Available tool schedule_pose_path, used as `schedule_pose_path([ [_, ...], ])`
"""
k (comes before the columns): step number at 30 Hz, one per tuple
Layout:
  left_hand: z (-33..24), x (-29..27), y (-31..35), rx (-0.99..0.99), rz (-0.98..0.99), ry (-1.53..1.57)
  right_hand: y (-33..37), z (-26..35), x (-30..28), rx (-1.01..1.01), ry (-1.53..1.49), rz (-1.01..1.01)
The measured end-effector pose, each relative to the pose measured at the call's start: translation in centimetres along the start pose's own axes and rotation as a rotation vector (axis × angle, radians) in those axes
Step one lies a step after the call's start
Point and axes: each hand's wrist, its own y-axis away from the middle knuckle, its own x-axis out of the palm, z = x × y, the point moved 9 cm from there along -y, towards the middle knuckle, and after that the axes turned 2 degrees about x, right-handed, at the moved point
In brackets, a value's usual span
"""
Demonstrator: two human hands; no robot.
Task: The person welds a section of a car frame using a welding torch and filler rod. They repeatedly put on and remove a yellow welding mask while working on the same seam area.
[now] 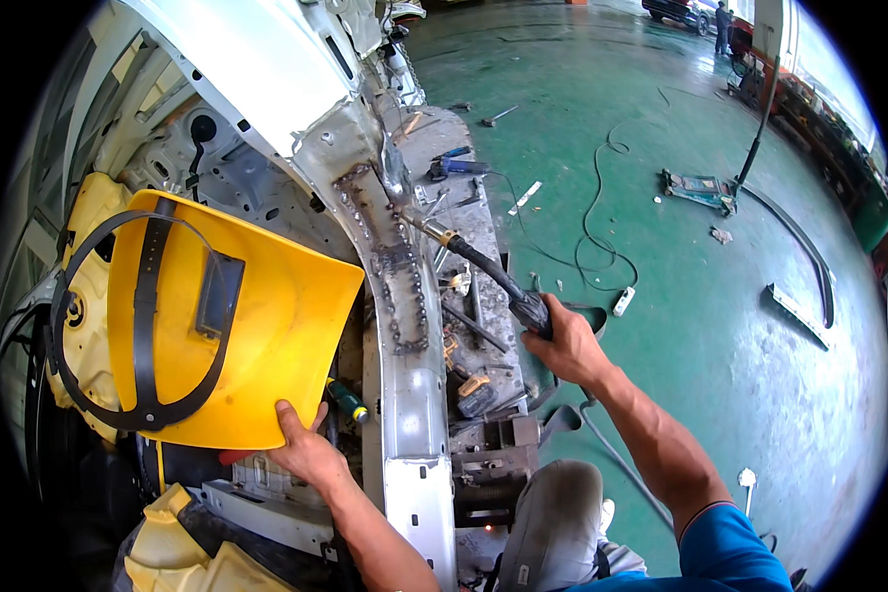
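A yellow welding mask [291, 296] with a dark window and black headband is turned with its inner side toward me. My left hand [311, 452] is closed on its lower edge, thumb on the near face. My right hand [572, 345] wraps round the black handle of a welding torch [493, 268]. The torch nozzle points up and left, close to a row of weld beads on the bare metal car body pillar [414, 390]. From this view I cannot tell whether the tip touches the metal. Dark, scorched weld spots line both sides of a patch on the pillar.
Beside the pillar, a narrow bench [449, 133] carries a blue angle grinder [456, 168] and several loose tools. A green screwdriver [347, 402] lies by the mask. Cables, a power strip [624, 301], a floor jack [701, 190] and metal strips lie on the green floor. People stand far off.
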Motion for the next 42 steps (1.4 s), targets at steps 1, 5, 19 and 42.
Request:
schedule_pose_path([
  [1, 0.0, 0.0, 0.1, 0.013, -0.011, -0.001, -0.1, 0.1, 0.1, -0.001, 0.002, -0.003],
  [5, 0.4, 0.5, 0.4, 0.008, 0.015, -0.050, -0.2, 0.5, 0.2, -0.002, -0.003, 0.011],
  [19, 2.1, 4.5, 3.4, 0.046, 0.319, -0.114, -1.1, 0.9, 0.8, -0.023, 0.026, 0.008],
  [42, 0.7, 6.3, 6.1, 0.025, 0.419, -0.166, -1.5, 0.6, 1.5, -0.053, 0.007, 0.008],
])
